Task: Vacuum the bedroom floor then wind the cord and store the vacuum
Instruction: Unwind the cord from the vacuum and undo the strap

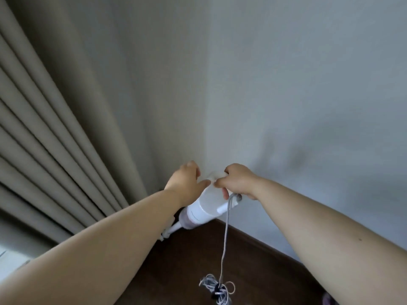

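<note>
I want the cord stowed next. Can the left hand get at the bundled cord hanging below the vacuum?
Probably yes. The left hand only rests on the vacuum, and nothing blocks the bundled cord dangling over the floor; it would have to reach down.

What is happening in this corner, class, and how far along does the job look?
A person stands a white stick vacuum in the corner beside the curtain. The left hand rests on the top of its body, fingers fairly straight; the right hand grips the handle end. The grey cord hangs down, already wound into a tied bundle near the dark wooden floor. Storing looks nearly done.
</note>
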Demonstrator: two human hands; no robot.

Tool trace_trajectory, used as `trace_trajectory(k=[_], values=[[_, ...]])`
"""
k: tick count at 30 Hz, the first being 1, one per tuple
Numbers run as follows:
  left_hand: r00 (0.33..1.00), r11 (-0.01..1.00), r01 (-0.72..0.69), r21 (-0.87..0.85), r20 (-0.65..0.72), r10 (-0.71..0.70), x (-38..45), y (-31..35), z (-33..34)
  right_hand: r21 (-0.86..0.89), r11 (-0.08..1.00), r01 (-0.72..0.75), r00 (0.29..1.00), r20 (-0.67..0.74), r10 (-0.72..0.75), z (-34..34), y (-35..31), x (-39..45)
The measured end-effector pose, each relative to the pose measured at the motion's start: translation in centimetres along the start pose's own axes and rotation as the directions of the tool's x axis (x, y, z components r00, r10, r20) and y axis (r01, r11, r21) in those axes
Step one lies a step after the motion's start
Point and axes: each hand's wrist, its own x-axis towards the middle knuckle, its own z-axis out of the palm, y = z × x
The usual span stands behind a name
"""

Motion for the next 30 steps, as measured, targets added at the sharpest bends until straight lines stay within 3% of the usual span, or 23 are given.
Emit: trace_trajectory(k=[4, 6, 11, 15, 19, 21, 23, 26, 30], values=[[0.989, 1.000, -0.010, -0.015, 0.145, 0.012, -2.6, 1.2, 1.6, 0.192, 0.981, -0.034, 0.995, -0.084, 0.051, -1.2, 0.4, -2.6], [0.981, 0.994, -0.034, -0.103, 0.187, 0.053, -3.9, 2.3, 1.7, 0.273, 0.962, -0.025, 0.991, -0.121, 0.060, -1.8, 0.0, -3.7], [0.975, 0.962, -0.050, -0.268, 0.195, 0.105, -6.0, 4.9, 1.5, 0.565, 0.824, -0.039, 0.991, -0.084, 0.104, -2.0, -1.7, -5.7], [0.977, 0.941, -0.040, -0.337, 0.182, 0.107, -6.9, 4.1, 1.3, 0.677, 0.735, -0.036, 0.991, -0.073, 0.115, -0.2, -2.6, -6.5], [0.991, 0.902, -0.009, -0.431, 0.119, 0.066, -7.3, 1.5, 0.0, 0.640, 0.768, -0.017, 0.969, -0.178, 0.171, 1.8, -2.4, -6.8], [0.996, 0.880, 0.023, -0.475, 0.092, 0.023, -7.2, 0.2, -0.8, 0.625, 0.773, -0.106, 0.949, -0.168, 0.266, 3.1, -0.9, -6.8], [0.998, 0.876, 0.043, -0.481, 0.068, -0.012, -6.9, -1.3, -1.5, 0.535, 0.808, -0.248, 0.941, -0.063, 0.331, 5.4, 0.7, -6.8], [0.997, 0.859, 0.061, -0.508, 0.067, -0.031, -6.5, -2.5, -2.3, 0.428, 0.854, -0.296, 0.955, 0.125, 0.268, 8.5, 1.6, -6.5], [0.996, 0.867, 0.070, -0.493, 0.085, -0.032, -5.6, -3.2, -2.3, 0.510, 0.836, -0.203, 0.976, 0.173, 0.132, 10.9, 0.0, -4.4]])
